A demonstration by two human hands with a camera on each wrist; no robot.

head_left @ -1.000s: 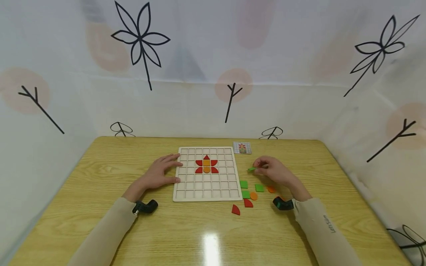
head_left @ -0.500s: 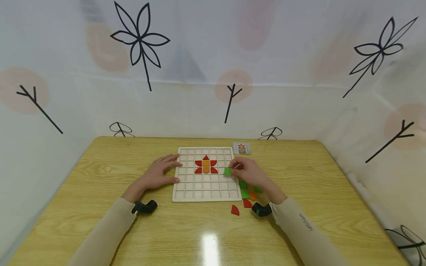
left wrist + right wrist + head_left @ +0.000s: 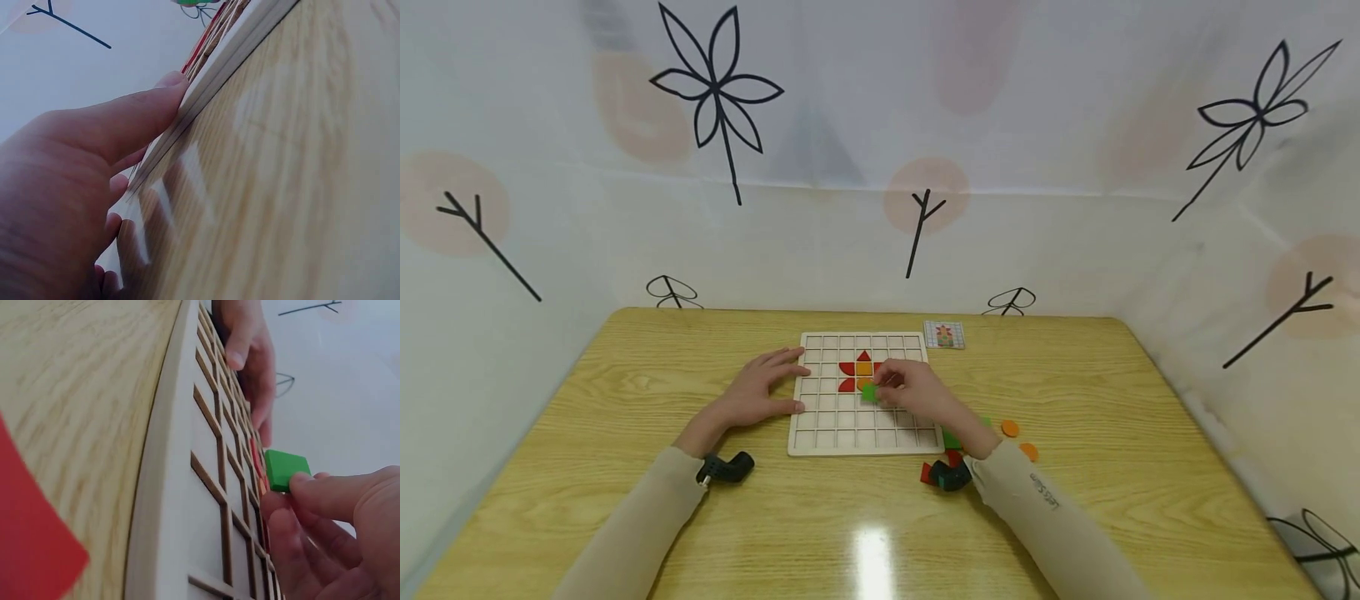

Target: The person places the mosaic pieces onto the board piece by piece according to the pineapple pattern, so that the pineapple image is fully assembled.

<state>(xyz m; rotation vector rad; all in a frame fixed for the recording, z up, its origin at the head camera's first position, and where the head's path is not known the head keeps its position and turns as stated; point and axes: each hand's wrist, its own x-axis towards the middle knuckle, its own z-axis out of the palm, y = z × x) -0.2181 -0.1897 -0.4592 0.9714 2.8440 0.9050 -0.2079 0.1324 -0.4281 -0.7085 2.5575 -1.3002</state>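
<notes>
R hand point(image 3: 919, 392) pinches green sq. point(image 3: 868, 393) over board point(image 3: 827, 421), nr. orange disc point(image 3: 862, 382); L hand point(image 3: 758, 390) (grip spread) touches board's left edge; card point(image 3: 943, 334) nr. far-right corner.

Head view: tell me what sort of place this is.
Probably an indoor tabletop booth, perhaps for recording: a wood-grain table, a pale backdrop printed with flowers and twigs around its far side and ends, and a gridded puzzle board on top.
</notes>
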